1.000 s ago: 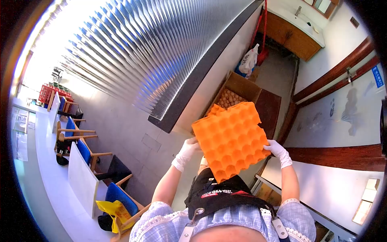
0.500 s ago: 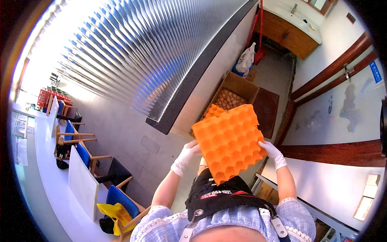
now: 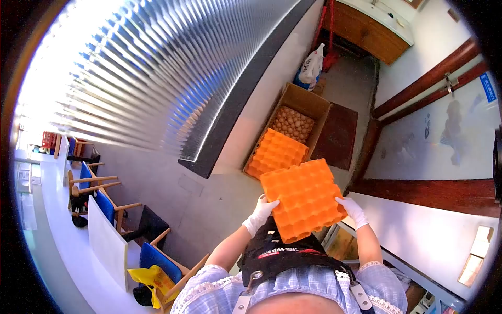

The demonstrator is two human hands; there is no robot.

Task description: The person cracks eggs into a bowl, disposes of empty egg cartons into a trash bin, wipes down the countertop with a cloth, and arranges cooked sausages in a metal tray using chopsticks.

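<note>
Eggs (image 3: 294,124) lie heaped in the far part of an open cardboard box (image 3: 307,96), many of them brown and piled close against its walls. At the near end of the same box sits an orange egg tray (image 3: 277,153), inside the walls and right beside the eggs; what is under it cannot be seen.

Between the two gloved hands is another orange tray (image 3: 303,201), held up in front of the black apron (image 3: 282,256), its broad face of rows of bumps and hollows turned to the camera. From this view its upper edge covers the near corner of the box. The left hand (image 3: 261,213) grasps the tray's left edge, thumb over the face, the other fingers mostly hidden. The right hand (image 3: 354,211) grips the opposite edge, its fingertips at the rim; how its fingers sit underneath cannot be told.

Past the far end of the box stands a white and blue bag (image 3: 311,70), near the foot of the partition (image 3: 251,123); its contents are hidden. A dark mat (image 3: 339,137) lies along the box's right side. Well off to the left, a yellow bag (image 3: 152,280) rests at the nearest chair (image 3: 155,261), contents unclear, and a red crate (image 3: 49,140) shows small beyond the farther chairs.
</note>
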